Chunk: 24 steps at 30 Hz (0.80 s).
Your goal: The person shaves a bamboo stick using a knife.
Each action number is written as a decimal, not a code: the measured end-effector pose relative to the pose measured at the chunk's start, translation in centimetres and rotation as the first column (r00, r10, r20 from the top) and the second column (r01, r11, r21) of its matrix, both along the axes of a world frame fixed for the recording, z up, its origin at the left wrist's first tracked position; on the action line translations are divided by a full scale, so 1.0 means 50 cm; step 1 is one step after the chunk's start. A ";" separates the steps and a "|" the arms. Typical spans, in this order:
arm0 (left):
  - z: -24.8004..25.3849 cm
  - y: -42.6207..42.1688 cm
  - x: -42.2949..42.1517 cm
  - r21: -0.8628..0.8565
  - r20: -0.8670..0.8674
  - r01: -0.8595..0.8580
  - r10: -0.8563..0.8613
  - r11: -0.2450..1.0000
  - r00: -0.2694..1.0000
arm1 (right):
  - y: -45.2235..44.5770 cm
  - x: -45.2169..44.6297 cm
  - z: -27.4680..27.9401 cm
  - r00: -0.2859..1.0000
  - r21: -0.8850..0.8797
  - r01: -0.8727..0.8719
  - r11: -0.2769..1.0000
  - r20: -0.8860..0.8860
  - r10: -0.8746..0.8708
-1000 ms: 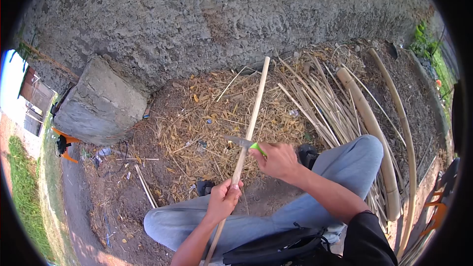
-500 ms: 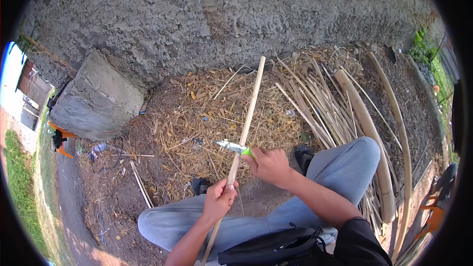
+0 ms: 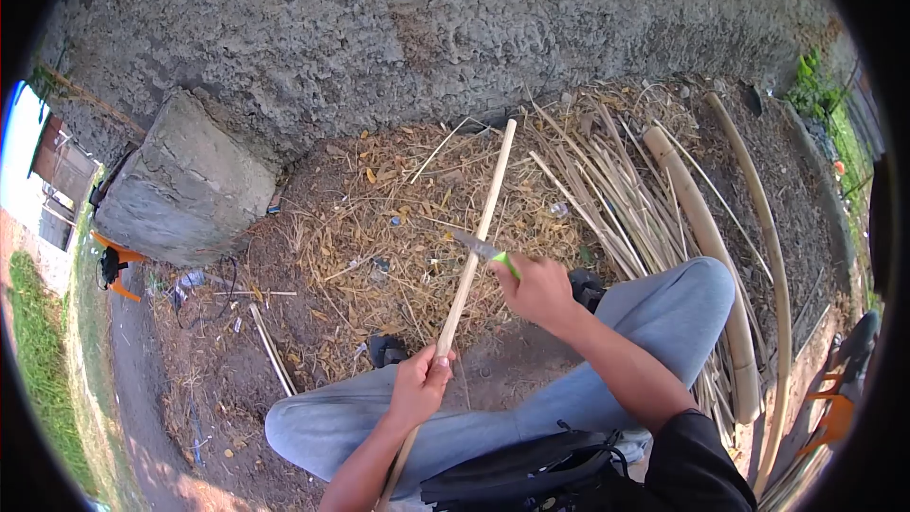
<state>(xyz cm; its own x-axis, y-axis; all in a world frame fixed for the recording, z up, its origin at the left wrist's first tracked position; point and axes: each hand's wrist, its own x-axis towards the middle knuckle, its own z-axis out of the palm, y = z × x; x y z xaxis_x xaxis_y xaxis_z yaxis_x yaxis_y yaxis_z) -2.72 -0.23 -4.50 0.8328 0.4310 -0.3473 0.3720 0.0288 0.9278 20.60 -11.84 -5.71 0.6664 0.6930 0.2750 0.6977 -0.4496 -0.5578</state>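
A long pale bamboo strip (image 3: pixel 482 228) slants up and away from my lap. Its lower part is in my left hand (image 3: pixel 420 385), with the fingers wrapped around it just in front of my knees. My right hand (image 3: pixel 540 290) grips the green handle of a knife (image 3: pixel 483 246). The blade points left and crosses the strip about midway along its visible upper length; whether its edge touches the wood I cannot tell. The strip's bottom end runs down beside my left forearm and out of view.
A heap of thin split strips (image 3: pixel 607 194) lies to the right, beside a thick bamboo pole (image 3: pixel 706 256) and a longer curved pole (image 3: pixel 773 275). Dry leaves and shavings (image 3: pixel 370 228) cover the ground. Behind stand a rough wall (image 3: pixel 455 28) and a concrete block (image 3: pixel 194 185).
My right hand and the knife have moved up along the strip, away from my left hand. The blade has turned, and the strip's far end has shifted slightly right and down.
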 end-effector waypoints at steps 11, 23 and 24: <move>0.043 0.008 0.006 -0.356 -0.022 -0.103 0.102 0.929 0.995 | -0.017 -0.095 0.005 0.934 0.063 -0.319 0.946 0.193 0.302; -0.015 0.009 0.010 -0.054 -0.023 0.005 -0.006 0.999 1.000 | -0.009 -0.104 -0.010 0.916 0.074 -0.341 0.937 0.248 0.314; -0.008 0.006 0.006 -0.055 -0.035 0.003 -0.005 0.998 0.999 | -0.009 -0.116 -0.016 0.895 0.085 -0.372 0.924 0.297 0.333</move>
